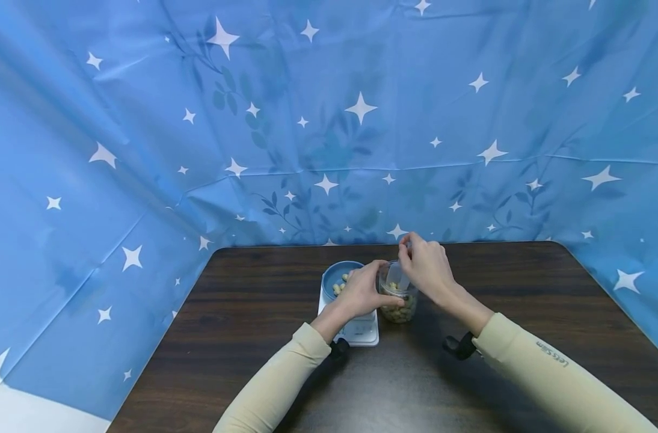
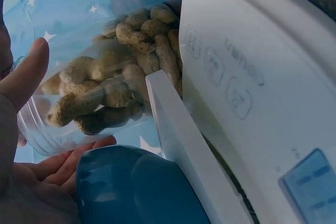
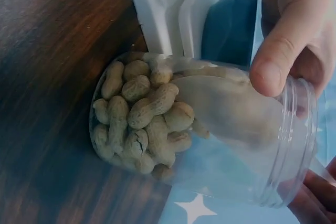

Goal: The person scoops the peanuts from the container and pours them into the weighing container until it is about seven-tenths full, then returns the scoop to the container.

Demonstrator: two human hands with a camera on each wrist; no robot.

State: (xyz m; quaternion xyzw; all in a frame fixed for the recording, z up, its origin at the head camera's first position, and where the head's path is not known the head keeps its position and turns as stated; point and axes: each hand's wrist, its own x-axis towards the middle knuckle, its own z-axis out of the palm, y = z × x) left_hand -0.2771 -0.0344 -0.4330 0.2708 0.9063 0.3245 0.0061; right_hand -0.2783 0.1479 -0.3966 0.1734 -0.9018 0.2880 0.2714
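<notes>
My left hand grips a clear plastic jar near its rim, thumb on the near side. The jar stands upright on the table, partly filled with unshelled peanuts. Above its mouth, my right hand pinches the upper end of a translucent scoop. The scoop's broad part reaches down inside the jar, with its lower end at the peanuts. Left of the jar, a blue bowl sits on a white kitchen scale. A few peanuts lie in the bowl, partly hidden by my left hand.
Everything stands on a dark wood-grain table, towards its far edge. A blue curtain with white stars hangs behind and along the left side. Dark straps circle both wrists below the cream sleeves.
</notes>
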